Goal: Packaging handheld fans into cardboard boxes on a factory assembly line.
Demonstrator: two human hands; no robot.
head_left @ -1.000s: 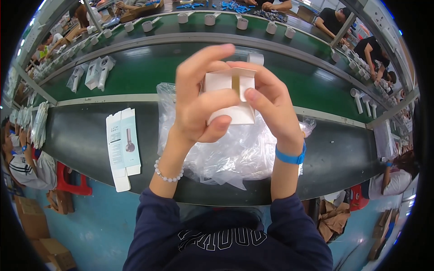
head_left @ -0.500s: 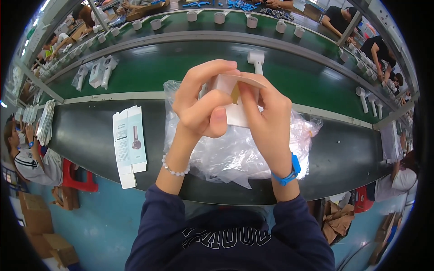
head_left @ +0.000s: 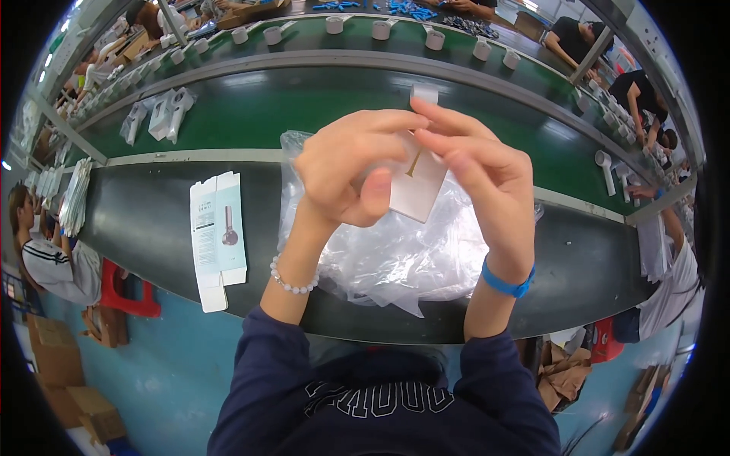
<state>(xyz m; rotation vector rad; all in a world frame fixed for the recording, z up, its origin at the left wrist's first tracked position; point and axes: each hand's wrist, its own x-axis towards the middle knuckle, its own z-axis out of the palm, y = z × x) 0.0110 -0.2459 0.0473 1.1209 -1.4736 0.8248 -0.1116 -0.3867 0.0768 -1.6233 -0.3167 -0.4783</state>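
Note:
My left hand (head_left: 346, 167) is closed around a small white box (head_left: 420, 194), held above the bench in front of me. A narrow yellowish gap or strip shows on the box's upper face. My right hand (head_left: 490, 182) is beside the box with its fingers stretched and apart, the fingertips close to the upper edge; whether they touch it is hard to tell. Below both hands lies a crumpled clear plastic bag (head_left: 403, 262). Left of it, a flattened white and pale teal carton (head_left: 219, 235) with a printed picture rests on the dark bench.
Beyond the bench runs a green conveyor (head_left: 251, 114). A white round-headed device (head_left: 424, 93) lies there behind my hands, with bagged white devices (head_left: 161, 114) at left and another white device (head_left: 605, 171) at right. Co-workers sit around. A red stool (head_left: 125, 292) stands at lower left.
My right hand has moved right and its fingers have come off the box's open end. The box has turned, showing its white face. Devices on the far line have shifted right.

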